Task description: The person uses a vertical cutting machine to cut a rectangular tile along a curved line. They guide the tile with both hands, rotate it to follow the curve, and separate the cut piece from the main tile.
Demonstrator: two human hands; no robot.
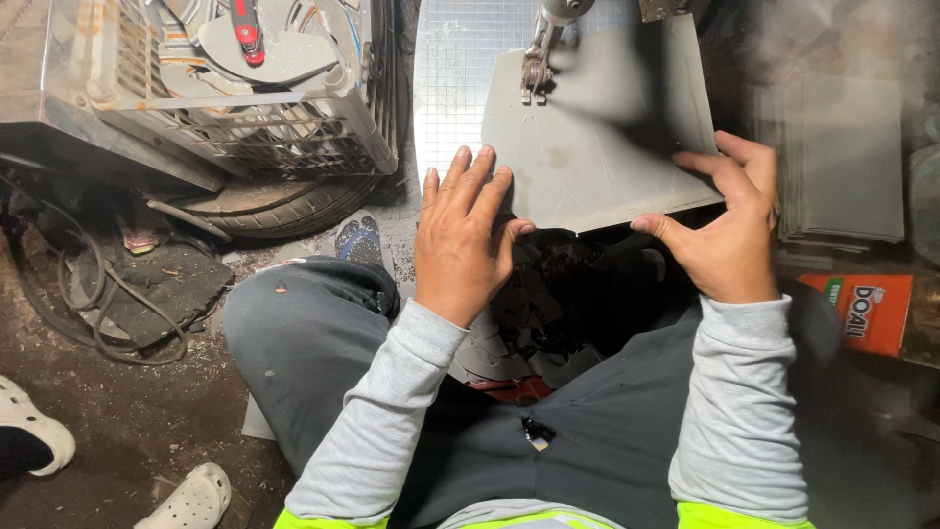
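under the metal presser foot, a flat grey sheet lies between both hands. left hand presses flat, fingers spread; right hand pinches its near edge.

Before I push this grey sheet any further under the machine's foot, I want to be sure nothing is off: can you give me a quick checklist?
1. Left hand flat on the grey sheet: ok.
2. Right hand gripping the sheet's right edge with thumb and fingers: ok.
3. Both hands apart from the presser foot: ok.
4. Sheet lying flat on the metal machine table: ok, though its near edge overhangs.
5. Foot down on the sheet: cannot tell, blurred.
6. Stack of grey sheets clear of the work: ok.
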